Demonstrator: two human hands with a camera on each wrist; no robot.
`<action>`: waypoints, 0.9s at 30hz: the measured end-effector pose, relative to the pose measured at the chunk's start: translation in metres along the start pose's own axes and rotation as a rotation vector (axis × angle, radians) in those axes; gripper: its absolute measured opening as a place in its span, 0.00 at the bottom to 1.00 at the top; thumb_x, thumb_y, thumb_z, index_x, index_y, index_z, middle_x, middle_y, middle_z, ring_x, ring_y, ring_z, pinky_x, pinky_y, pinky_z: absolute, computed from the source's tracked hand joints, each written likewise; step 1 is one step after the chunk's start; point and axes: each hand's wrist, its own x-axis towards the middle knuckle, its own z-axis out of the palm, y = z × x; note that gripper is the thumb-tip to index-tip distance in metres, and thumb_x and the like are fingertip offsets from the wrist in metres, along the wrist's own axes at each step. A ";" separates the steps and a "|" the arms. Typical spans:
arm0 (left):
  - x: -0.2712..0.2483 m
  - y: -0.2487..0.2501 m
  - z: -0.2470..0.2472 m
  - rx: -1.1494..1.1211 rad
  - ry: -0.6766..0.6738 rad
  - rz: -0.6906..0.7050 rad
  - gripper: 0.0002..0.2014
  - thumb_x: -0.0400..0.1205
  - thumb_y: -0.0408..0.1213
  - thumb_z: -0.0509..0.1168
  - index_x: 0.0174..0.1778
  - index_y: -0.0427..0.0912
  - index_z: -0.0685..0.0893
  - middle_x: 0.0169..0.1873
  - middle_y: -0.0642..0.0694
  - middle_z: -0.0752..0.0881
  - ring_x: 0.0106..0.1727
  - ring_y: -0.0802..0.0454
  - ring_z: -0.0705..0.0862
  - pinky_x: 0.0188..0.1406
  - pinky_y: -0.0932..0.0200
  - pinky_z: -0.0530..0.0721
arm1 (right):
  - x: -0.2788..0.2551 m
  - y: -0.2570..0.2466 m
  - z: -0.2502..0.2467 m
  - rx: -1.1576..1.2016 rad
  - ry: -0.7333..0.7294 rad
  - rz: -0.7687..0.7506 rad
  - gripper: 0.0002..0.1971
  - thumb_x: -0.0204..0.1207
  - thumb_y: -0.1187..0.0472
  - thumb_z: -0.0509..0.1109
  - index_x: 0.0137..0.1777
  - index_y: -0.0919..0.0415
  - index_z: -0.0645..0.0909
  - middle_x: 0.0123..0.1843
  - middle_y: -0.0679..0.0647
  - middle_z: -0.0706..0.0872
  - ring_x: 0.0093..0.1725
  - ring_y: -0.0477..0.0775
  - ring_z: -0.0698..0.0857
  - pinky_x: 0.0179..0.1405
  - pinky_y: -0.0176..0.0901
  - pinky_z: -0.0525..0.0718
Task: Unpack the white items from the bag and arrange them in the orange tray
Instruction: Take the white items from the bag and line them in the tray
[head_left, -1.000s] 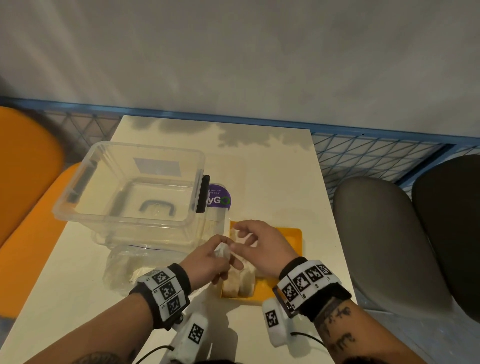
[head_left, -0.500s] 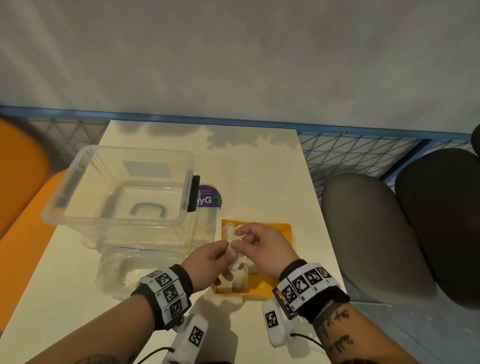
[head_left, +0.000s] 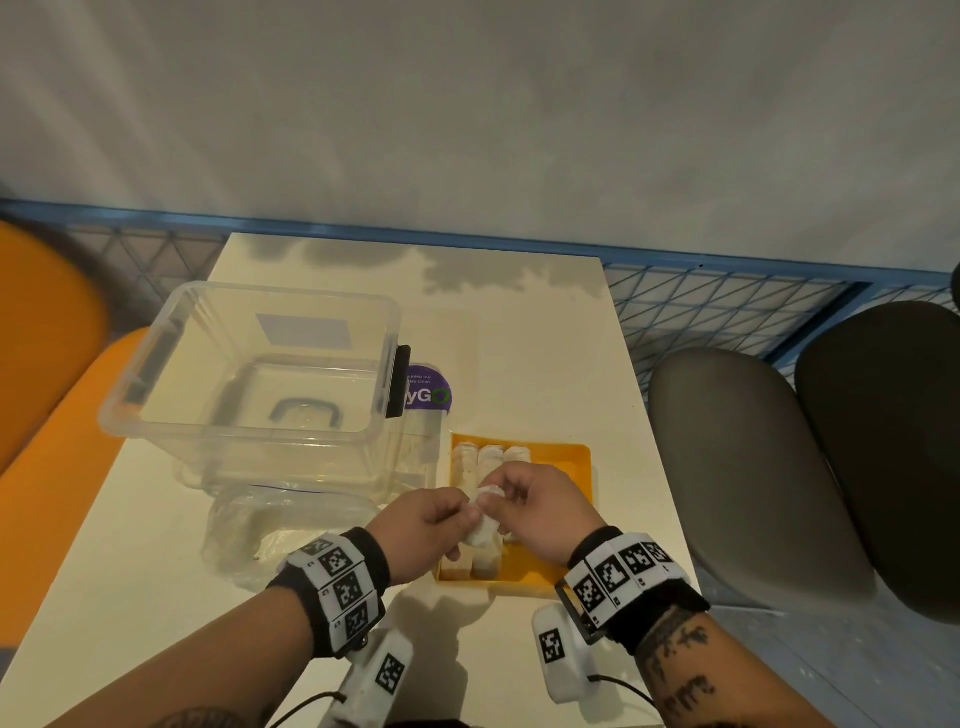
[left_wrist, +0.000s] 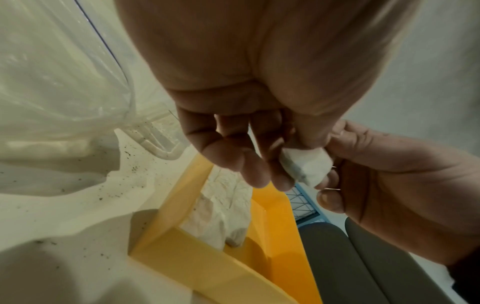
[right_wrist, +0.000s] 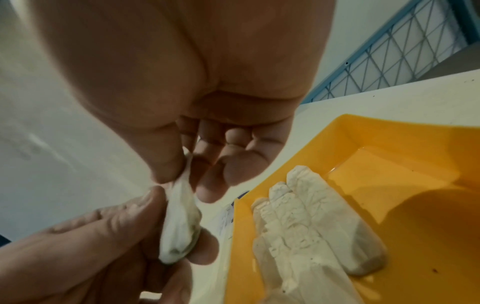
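Both hands hold one small white wrapped item (head_left: 484, 515) just above the left half of the orange tray (head_left: 563, 512). My left hand (head_left: 445, 512) pinches its lower end (left_wrist: 306, 167); my right hand (head_left: 511, 496) pinches its upper twisted end (right_wrist: 182, 197) between thumb and forefinger. Three long white items (right_wrist: 309, 224) lie side by side along the tray's left side; its right half is bare orange. The crumpled clear plastic bag (head_left: 270, 530) lies on the table left of the tray, in front of the clear bin.
A clear plastic bin (head_left: 249, 374) with a black latch stands at the table's left, a purple-labelled packet (head_left: 428, 397) beside it. Grey chairs (head_left: 753, 467) stand right of the table, orange seats (head_left: 47, 395) left. A blue wire fence (head_left: 701, 306) runs behind.
The camera view shifted a little. Both hands stayed together on the white item over the tray, and more of the three items in the tray's far end now shows.
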 end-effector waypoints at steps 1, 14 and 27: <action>0.000 -0.002 0.000 0.006 0.026 -0.005 0.13 0.81 0.57 0.64 0.40 0.54 0.85 0.36 0.49 0.89 0.36 0.56 0.87 0.42 0.53 0.85 | 0.001 0.003 -0.001 -0.029 0.031 0.017 0.03 0.78 0.53 0.72 0.44 0.48 0.85 0.37 0.46 0.87 0.39 0.46 0.86 0.44 0.46 0.86; 0.007 -0.011 -0.006 0.211 0.151 -0.188 0.18 0.79 0.49 0.73 0.64 0.64 0.81 0.51 0.58 0.81 0.48 0.55 0.84 0.51 0.60 0.84 | 0.011 0.045 0.003 -0.685 -0.383 0.212 0.12 0.80 0.56 0.70 0.63 0.53 0.84 0.63 0.55 0.85 0.61 0.57 0.83 0.58 0.46 0.82; 0.009 -0.007 -0.005 0.315 0.110 -0.202 0.23 0.78 0.41 0.74 0.68 0.60 0.78 0.49 0.58 0.83 0.49 0.56 0.84 0.53 0.61 0.82 | 0.044 0.065 0.009 -0.659 -0.175 0.248 0.08 0.79 0.57 0.71 0.57 0.52 0.86 0.60 0.54 0.86 0.58 0.56 0.84 0.52 0.44 0.82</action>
